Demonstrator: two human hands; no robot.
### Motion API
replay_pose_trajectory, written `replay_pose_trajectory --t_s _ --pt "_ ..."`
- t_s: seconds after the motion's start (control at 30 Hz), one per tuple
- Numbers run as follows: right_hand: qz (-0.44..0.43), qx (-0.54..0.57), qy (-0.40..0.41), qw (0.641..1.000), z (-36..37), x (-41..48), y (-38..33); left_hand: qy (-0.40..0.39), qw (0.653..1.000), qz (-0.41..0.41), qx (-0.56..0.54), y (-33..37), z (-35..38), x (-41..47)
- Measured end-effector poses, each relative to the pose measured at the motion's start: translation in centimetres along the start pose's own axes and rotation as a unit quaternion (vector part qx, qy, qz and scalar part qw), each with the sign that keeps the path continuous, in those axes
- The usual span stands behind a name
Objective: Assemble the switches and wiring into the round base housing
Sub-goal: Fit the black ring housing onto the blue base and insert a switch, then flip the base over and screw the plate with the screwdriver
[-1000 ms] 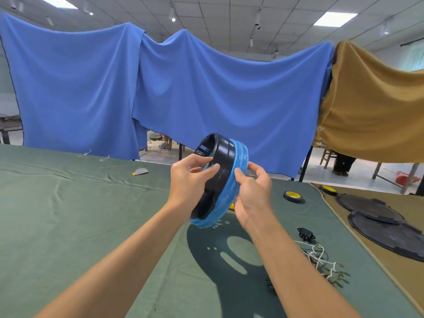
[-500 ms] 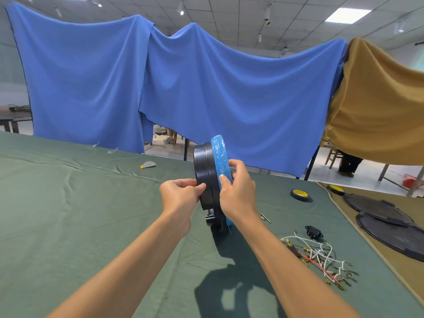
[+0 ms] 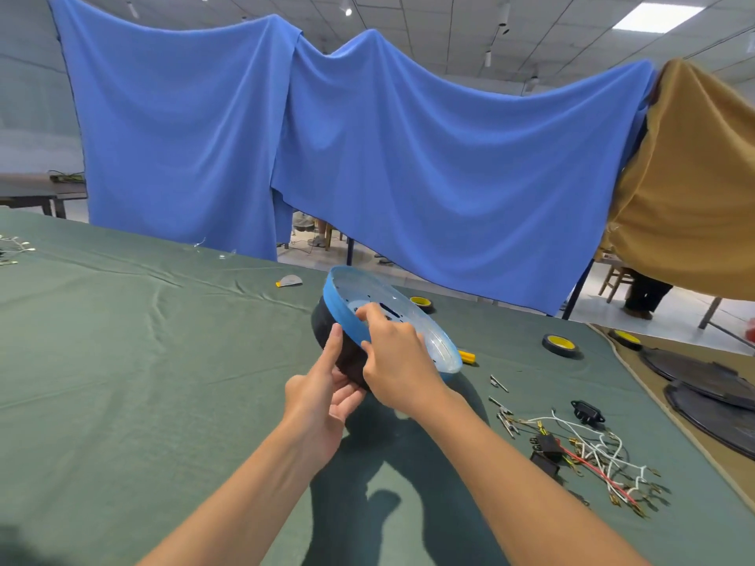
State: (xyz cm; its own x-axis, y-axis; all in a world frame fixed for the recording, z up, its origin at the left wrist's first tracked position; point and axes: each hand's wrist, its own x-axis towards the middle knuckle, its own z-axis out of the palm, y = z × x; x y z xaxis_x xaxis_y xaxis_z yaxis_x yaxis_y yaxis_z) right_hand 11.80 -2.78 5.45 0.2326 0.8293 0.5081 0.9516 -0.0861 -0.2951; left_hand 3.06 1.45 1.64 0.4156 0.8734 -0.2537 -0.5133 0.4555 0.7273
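Observation:
The round base housing (image 3: 345,318) is black with a blue film-covered face that is tilted up toward me, held above the green table. My left hand (image 3: 322,396) supports its black underside, index finger stretched up along the side wall. My right hand (image 3: 398,363) grips the near blue rim, fingers curled over onto the face. A tangle of white and red wires with terminals (image 3: 596,457) lies on the cloth to the right, with black switches (image 3: 545,445) and a black socket (image 3: 587,411) beside it.
Green cloth covers the table (image 3: 122,381). Tape rolls with yellow cores (image 3: 560,345) (image 3: 421,303) and small metal screws (image 3: 500,406) lie near the housing. Dark round plates (image 3: 702,377) sit at the right on brown cloth. Blue and tan drapes hang behind.
The housing has turned from standing on edge to lying tilted with its blue face up. My left hand slid under it and my right hand moved onto the near rim.

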Motion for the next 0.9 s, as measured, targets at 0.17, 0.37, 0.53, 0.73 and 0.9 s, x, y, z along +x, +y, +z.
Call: replay_pose_trajectory --t_s 0.17,0.37,0.53,0.73,0.9 --pt "-0.021 -0.051 -0.071 0.996 1.2 -0.2 -0.5 -0.029 0.998 -0.048 -0.018 -0.4 -1.3 0.1" --pt "-0.007 -0.092 -0.100 0.991 2.6 -1.0 -0.5 -0.047 0.992 -0.120 -0.009 -0.7 -1.8 0.8" --pt "0.007 -0.069 -0.112 0.991 2.4 -0.8 -0.6 -0.025 0.991 -0.128 0.005 -1.1 -1.5 1.5" --pt "0.007 -0.001 -0.132 0.991 1.6 -0.9 0.2 -0.003 0.995 -0.102 0.021 -1.4 -0.7 2.1" --pt "0.052 0.087 0.038 0.994 0.3 -2.7 4.1 0.016 0.997 -0.075 0.032 -2.2 -0.2 2.8"
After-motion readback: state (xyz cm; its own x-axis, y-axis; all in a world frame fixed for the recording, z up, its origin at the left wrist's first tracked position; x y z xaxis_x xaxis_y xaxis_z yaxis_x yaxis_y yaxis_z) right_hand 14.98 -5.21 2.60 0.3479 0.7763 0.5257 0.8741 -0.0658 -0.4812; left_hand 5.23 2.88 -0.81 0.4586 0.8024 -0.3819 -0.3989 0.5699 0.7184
